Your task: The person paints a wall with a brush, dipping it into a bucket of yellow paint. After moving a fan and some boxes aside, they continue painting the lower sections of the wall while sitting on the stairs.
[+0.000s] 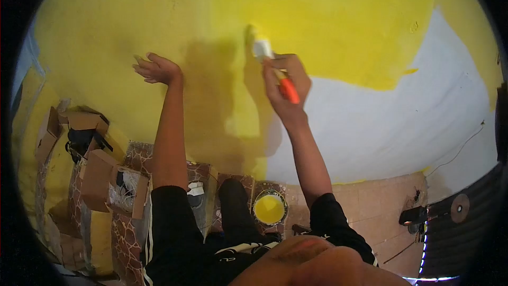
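Note:
A paintbrush [262,47] with a pale metal band and an orange handle is gripped in my right hand [288,79]. Its blurred bristles meet the wall where bright yellow paint [338,21] borders a paler yellow stretch [116,26]. My left hand [157,69] is raised at the paler yellow wall, fingers apart and holding nothing. Below and right of the brush, part of the wall is white [365,122] with an uneven yellow edge above it. Shadows of my arms fall on the wall between and beneath my hands.
A paint bucket [286,209] with yellow paint in it stands below, near my leg [233,201]. Cardboard boxes [98,180] with dark items and wires sit on steps at the left. A fan [459,208] is at the lower right, and a cable [460,145] hangs on the wall.

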Action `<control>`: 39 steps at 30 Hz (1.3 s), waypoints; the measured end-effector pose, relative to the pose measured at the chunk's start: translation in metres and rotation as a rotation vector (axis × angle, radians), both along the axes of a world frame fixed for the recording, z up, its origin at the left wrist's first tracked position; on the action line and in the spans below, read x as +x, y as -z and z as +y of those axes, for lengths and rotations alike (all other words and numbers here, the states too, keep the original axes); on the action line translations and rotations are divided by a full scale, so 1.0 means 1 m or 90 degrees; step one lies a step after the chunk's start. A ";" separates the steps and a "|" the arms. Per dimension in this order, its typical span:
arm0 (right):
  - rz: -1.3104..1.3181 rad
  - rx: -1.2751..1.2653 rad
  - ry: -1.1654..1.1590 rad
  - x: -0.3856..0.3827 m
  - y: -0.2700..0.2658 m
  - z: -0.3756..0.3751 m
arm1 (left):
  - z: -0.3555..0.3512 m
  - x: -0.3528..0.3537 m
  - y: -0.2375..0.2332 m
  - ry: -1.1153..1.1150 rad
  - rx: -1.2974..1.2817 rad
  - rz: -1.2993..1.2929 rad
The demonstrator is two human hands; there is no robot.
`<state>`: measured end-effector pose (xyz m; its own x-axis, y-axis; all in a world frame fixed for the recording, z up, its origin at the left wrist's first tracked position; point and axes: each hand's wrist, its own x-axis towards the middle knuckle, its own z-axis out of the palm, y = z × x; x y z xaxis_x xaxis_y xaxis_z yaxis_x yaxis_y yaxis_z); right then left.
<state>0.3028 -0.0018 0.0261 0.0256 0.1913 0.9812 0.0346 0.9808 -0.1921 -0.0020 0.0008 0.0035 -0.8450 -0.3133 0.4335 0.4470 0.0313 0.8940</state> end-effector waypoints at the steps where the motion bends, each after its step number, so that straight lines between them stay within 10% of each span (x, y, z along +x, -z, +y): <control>1: 0.017 -0.024 0.051 0.014 0.005 0.005 | 0.001 0.000 0.000 -0.004 0.005 0.000; 7: 0.291 -0.160 0.148 0.061 0.023 0.005 | -0.001 0.003 -0.003 -0.003 0.024 0.000; 13: 0.093 -0.012 0.296 0.032 0.025 0.005 | -0.005 0.006 -0.003 0.022 0.013 0.001; 25: 0.002 -0.162 -0.072 -0.057 0.056 -0.040 | -0.006 0.008 -0.004 0.020 -0.005 0.001; 39: 0.195 -0.155 0.329 0.042 0.089 -0.012 | -0.004 0.002 -0.002 0.011 -0.011 0.010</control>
